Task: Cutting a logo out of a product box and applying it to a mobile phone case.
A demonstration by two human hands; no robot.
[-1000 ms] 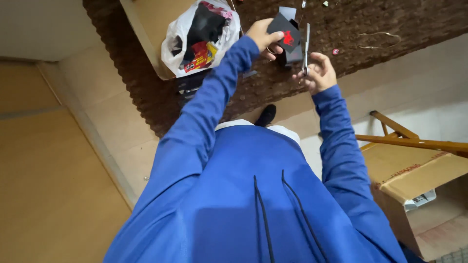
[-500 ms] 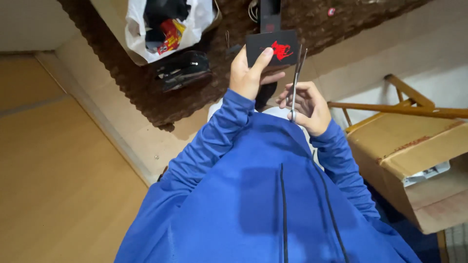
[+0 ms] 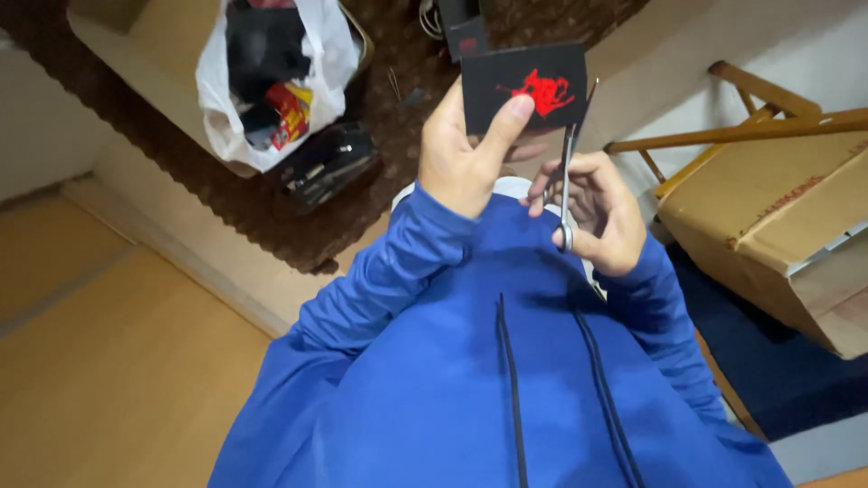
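My left hand (image 3: 466,154) pinches a black card with a red splash mark (image 3: 524,86), thumb on its front, holding it up in front of my chest. My right hand (image 3: 597,212) grips a pair of slim metal scissors (image 3: 570,167), fingers through the handles. The blades point up and touch the card's right edge, slightly parted. Both arms wear blue sleeves, and my blue top with two dark cords fills the lower view.
A white plastic bag (image 3: 271,77) with dark and red items sits on a tan box at upper left. A black case (image 3: 327,163) lies on the brown rug (image 3: 226,190). A cardboard box (image 3: 778,226) and a wooden frame (image 3: 723,136) stand at right.
Both hands have drawn closer to my chest with the card and scissors. The card now faces me flat, and the scissor blades meet its right edge. The view tilted down.
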